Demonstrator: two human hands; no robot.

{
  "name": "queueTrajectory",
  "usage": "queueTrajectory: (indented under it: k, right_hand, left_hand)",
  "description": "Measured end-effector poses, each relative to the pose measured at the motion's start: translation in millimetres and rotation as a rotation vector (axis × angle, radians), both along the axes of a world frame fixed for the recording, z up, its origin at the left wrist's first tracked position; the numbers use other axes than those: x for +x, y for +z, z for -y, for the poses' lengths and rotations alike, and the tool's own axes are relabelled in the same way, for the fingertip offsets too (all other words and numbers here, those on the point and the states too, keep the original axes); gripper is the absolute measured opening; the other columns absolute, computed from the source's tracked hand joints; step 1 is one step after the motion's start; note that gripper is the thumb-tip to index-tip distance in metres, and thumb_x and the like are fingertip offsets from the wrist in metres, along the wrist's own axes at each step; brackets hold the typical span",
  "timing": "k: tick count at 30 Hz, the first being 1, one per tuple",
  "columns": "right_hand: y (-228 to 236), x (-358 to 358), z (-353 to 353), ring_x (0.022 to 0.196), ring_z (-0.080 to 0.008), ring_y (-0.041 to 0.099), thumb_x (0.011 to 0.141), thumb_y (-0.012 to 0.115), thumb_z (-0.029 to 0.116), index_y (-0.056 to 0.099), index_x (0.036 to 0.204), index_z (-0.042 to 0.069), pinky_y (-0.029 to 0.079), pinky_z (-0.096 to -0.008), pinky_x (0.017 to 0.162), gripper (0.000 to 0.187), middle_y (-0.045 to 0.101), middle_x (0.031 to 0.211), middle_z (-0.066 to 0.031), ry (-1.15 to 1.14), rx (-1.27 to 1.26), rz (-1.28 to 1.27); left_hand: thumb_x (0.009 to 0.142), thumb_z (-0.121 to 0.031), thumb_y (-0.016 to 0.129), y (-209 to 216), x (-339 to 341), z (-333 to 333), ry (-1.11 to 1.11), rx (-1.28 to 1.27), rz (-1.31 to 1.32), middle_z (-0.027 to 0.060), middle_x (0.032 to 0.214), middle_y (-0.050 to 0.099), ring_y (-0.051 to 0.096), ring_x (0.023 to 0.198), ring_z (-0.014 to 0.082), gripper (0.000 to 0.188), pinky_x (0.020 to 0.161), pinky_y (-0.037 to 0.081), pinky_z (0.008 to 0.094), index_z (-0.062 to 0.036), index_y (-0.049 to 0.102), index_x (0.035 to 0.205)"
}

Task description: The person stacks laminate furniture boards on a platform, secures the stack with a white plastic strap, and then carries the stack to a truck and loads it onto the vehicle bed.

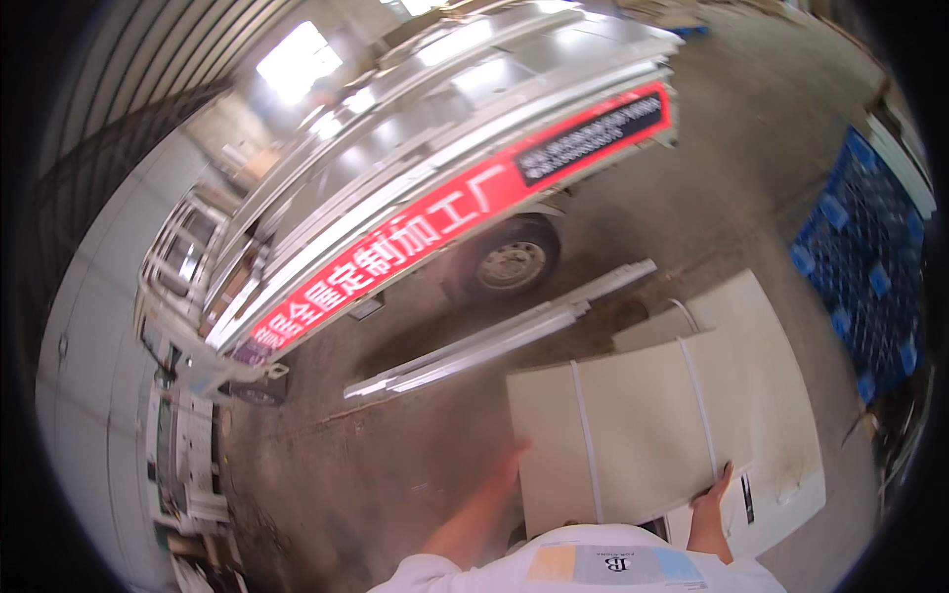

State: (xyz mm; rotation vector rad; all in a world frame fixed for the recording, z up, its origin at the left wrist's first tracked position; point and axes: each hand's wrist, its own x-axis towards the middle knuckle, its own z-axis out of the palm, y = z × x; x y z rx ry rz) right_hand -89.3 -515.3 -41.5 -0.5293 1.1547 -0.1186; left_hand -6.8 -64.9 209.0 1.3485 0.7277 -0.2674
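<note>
In front of me is a flat beige bundle of boards [643,425], bound with two white straps. My left hand [516,457] is at its left edge; it is smeared by motion and its fingers are partly hidden behind the board. My right hand [714,489] grips the near right part of the bundle, thumb up along the edge, the other fingers mostly out of sight. Beyond and to the right of the bundle, a larger pale board [786,415] shows, with a dark narrow slot or label near my right hand.
A flatbed truck [435,188] loaded with long panels and carrying a red banner stands ahead. Long white strips [494,336] lie on the floor between it and me. Blue plastic pallets [865,257] stand at the right. White panels or cabinets [188,460] are at the left.
</note>
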Motion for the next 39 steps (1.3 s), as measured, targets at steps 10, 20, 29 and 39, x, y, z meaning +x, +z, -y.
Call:
queueTrajectory:
  k: [10, 20, 29, 39]
  right_hand:
    - [28.8, 42.1, -131.2, 0.141, -0.0290, 0.037, 0.094, 0.050, 0.063, 0.037, 0.153, 0.018, 0.035, -0.0484, 0.114, 0.076, 0.038, 0.156, -0.0039, 0.262, -0.019, 0.376]
    - [198.9, 160.4, -418.2, 0.144, -0.0316, 0.034, 0.091, 0.042, 0.076, 0.030, 0.157, 0.021, 0.033, -0.0518, 0.115, 0.087, 0.035, 0.159, -0.0041, 0.215, 0.000, 0.706]
    - [287.5, 284.1, -608.2, 0.139, -0.0294, 0.041, 0.100, 0.032, 0.068, 0.032, 0.155, 0.014, 0.035, -0.0470, 0.115, 0.078, 0.039, 0.155, -0.0062, 0.081, -0.082, 0.870]
    - [299.6, 496.5, -763.3, 0.134, -0.0251, 0.047, 0.103, 0.037, 0.061, 0.033, 0.153, 0.010, 0.040, -0.0438, 0.110, 0.072, 0.045, 0.150, -0.0070, 0.447, -0.183, 1.159]
  left_hand:
    - [0.086, -0.028, 0.076, -6.2, -64.1, -167.6, 0.147, 0.024, 0.235, 0.0093, 0.103, 0.066, 0.064, 0.092, 0.0213, 0.047, 0.081, 0.054, 0.0401, -0.0033, 0.061, 0.123]
    - [0.100, -0.046, 0.052, -38.4, -82.7, -427.0, 0.350, -0.038, 0.320, 0.0151, 0.127, 0.063, 0.057, 0.119, 0.0265, 0.060, 0.104, 0.044, 0.0428, 0.0015, 0.055, 0.136]
    - [0.082, -0.079, 0.056, 11.6, -48.5, -606.0, 0.696, -0.242, 0.856, 0.0081, 0.149, 0.048, 0.046, 0.135, 0.0330, 0.095, 0.112, 0.038, 0.0536, -0.0137, 0.040, 0.150]
    - [0.086, -0.085, 0.038, -7.3, 57.9, -747.9, 0.831, -0.228, 0.939, 0.0112, 0.154, 0.041, 0.041, 0.139, 0.0335, 0.100, 0.115, 0.033, 0.0525, -0.0115, 0.034, 0.154]
